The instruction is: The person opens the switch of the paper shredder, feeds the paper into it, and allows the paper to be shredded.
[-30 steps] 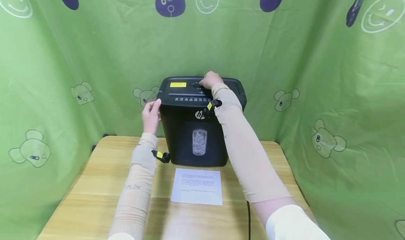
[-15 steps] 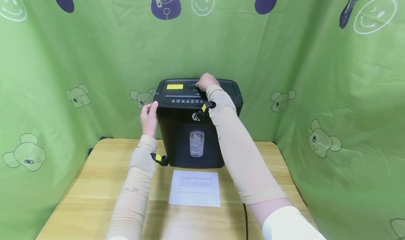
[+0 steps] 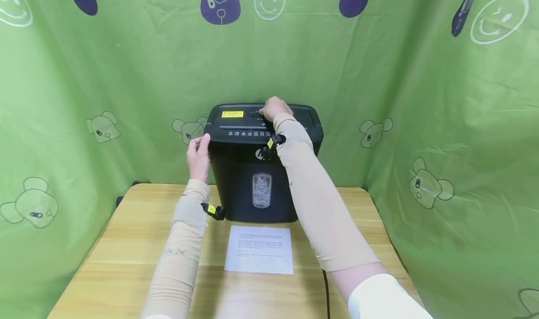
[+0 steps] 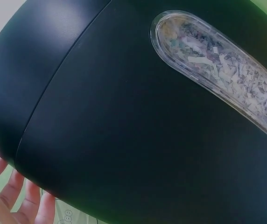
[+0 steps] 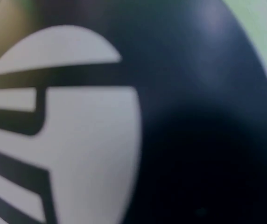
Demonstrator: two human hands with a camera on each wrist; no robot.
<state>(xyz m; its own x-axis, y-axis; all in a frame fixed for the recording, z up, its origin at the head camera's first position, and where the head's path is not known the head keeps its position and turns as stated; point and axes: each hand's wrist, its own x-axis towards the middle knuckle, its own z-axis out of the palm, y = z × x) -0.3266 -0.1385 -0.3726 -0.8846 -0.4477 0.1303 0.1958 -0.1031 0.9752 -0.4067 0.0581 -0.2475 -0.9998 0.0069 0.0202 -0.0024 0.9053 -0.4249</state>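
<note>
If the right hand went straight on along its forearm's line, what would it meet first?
The right hand would probably meet the green curtain behind the black shredder, though the gap's depth is hard to judge.

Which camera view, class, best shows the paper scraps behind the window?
The left wrist view: close up, single paper scraps stand out, though the frame crops the window. The head view shows them blurred together behind the whole window; the right wrist view shows none.

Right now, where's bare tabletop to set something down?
Free: table between its left edge and left sleeve; narrower strip between right sleeve and right edge; patch in front of paper, left of cable. Crowded: mid-table, shredder and paper.
</note>
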